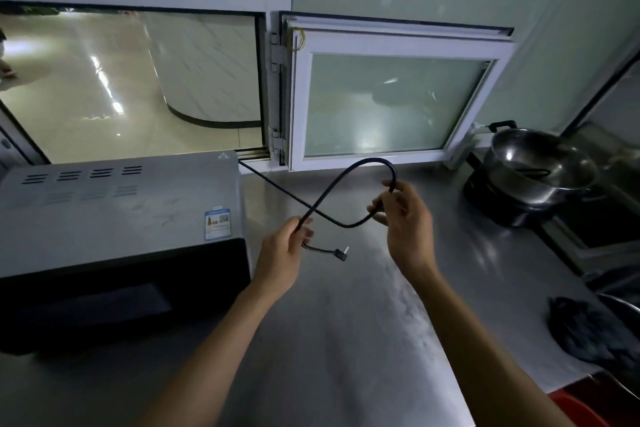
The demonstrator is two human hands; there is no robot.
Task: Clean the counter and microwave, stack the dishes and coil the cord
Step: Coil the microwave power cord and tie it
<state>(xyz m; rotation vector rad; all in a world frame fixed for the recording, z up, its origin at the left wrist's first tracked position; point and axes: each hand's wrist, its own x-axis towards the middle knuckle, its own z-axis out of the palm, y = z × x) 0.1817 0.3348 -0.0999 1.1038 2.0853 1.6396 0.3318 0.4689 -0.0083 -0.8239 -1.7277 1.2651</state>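
Black rubbery cord (349, 172) runs from behind the grey metal microwave (114, 215) and crosses itself in the air above the brushed steel counter (346, 340). The left hand (284, 250) has its grip clenched on the cord near the end, and the short tail with the angled plug (341, 252) hangs just right of that grip. The right hand (405, 222) pinches the curved loop between its fingertips. Far right of that grip sit a shiny round pot (536, 166) and a crumpled dark cloth (585, 333).
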